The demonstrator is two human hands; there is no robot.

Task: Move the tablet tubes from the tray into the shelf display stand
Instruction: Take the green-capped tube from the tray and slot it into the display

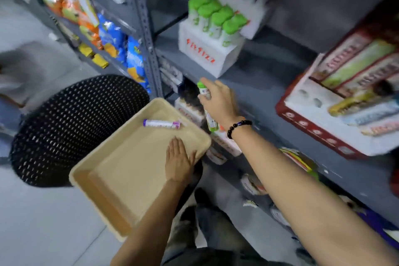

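Green-capped tube (pixel 205 93) clenched in right hand (pixel 218 101), mid-carry toward white display stand (pixel 205 56) at 12 o'clock. Left hand (pixel 179 160) lies flat, fingers spread, on beige tray (pixel 121 179); purple-capped tube (pixel 161 123) waits there. Next: slot it upright in stand.

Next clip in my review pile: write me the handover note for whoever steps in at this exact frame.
Right hand: shut on a green-capped tube, carried between the tray and the shelf.
Left hand: open, flat on the tray, steadying it on the black stool.
Done: four green-capped tubes stand in the white display stand.
Left: seat the held tube, then move the purple-capped tube lying at the tray's far end. Free slots cannot be seen.
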